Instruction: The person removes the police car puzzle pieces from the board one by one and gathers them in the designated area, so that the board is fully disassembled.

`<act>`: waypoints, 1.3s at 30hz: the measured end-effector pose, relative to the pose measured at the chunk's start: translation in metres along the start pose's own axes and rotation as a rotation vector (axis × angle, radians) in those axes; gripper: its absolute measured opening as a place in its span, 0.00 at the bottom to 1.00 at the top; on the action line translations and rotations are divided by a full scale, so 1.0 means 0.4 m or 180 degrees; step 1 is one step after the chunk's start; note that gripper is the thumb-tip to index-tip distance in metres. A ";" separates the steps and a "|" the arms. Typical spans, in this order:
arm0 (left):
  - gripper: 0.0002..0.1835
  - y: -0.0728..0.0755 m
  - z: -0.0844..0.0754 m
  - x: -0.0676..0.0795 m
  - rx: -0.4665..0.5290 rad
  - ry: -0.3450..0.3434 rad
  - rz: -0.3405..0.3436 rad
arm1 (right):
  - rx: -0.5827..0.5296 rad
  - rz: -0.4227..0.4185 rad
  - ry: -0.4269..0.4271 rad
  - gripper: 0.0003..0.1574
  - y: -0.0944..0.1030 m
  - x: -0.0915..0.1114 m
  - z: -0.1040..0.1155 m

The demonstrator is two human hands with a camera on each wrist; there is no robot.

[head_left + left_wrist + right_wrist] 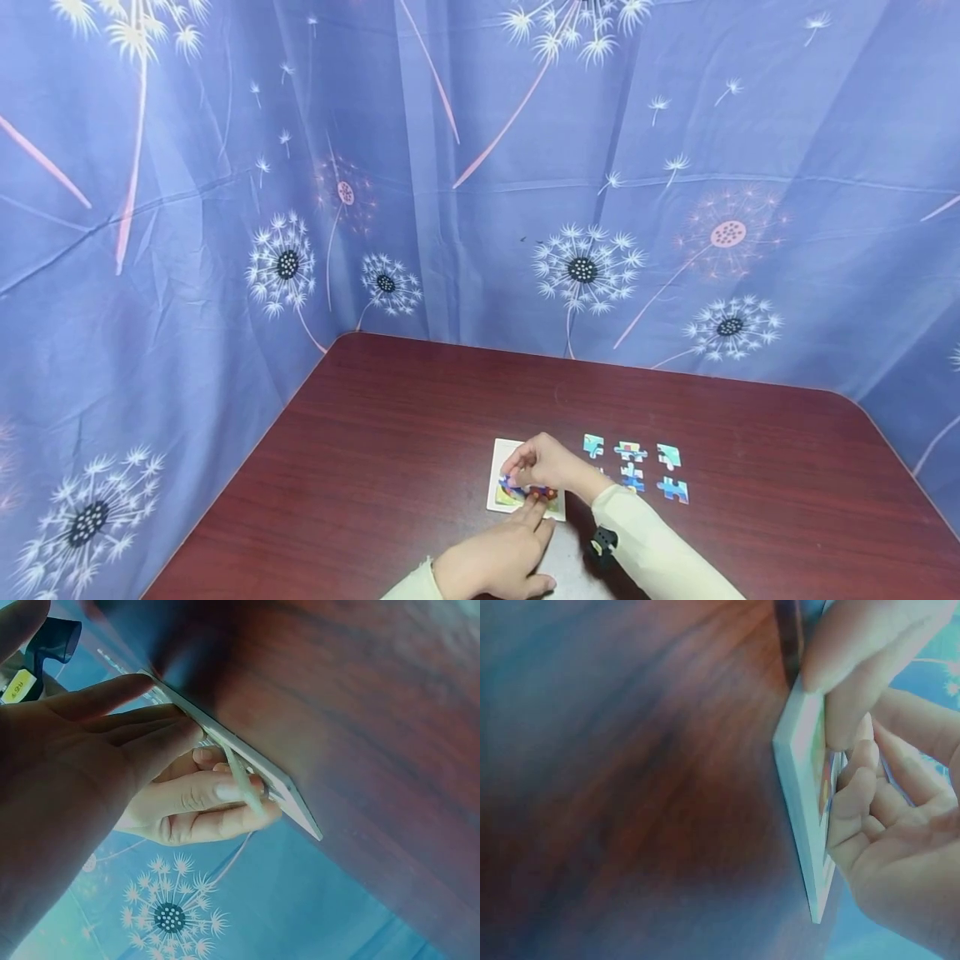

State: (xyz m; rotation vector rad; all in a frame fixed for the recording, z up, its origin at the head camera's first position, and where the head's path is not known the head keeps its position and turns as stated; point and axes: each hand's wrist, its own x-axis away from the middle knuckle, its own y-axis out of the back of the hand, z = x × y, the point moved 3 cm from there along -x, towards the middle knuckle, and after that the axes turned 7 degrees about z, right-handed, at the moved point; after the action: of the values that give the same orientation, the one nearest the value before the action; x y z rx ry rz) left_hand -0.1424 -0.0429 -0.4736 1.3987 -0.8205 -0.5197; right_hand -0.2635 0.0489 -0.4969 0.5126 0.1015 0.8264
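A white-rimmed puzzle tray [492,483] lies on the table, partly covered by both hands. Pieces with green and red print [543,492] show inside it. My right hand [553,465] reaches over the tray and pinches a puzzle piece [241,780] between thumb and fingers, tilted up from the tray in the left wrist view. From the near side, my left hand [498,557] rests extended fingertips on the tray's lower part. In the right wrist view, those left fingers [851,697] press by the tray's corner [795,724].
Several loose puzzle pieces [673,490] lie in two rows right of the tray, one partly hidden behind the right forearm. The dark red wooden table [390,425] ends at a blue dandelion-print curtain [480,275] at the back and left. A black wrist device [603,540] sits on the right sleeve.
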 end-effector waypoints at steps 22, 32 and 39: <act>0.36 -0.003 -0.004 0.006 0.0111 0.0102 0.0053 | -0.0680 -0.0151 0.0047 0.14 0.058 0.039 0.002; 0.35 -0.003 -0.002 0.004 0.0129 0.0107 0.0064 | -0.0875 -0.0377 -0.0164 0.21 0.132 0.099 0.004; 0.36 -0.002 -0.002 0.004 0.0112 0.0120 0.0069 | -0.1039 -0.0471 -0.0188 0.23 0.156 0.143 -0.018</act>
State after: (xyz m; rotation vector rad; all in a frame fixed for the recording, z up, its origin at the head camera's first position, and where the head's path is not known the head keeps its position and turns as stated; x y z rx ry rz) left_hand -0.1407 -0.0437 -0.4742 1.4263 -0.8169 -0.4626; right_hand -0.2690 0.1283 -0.4672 0.2183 -0.0497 0.6658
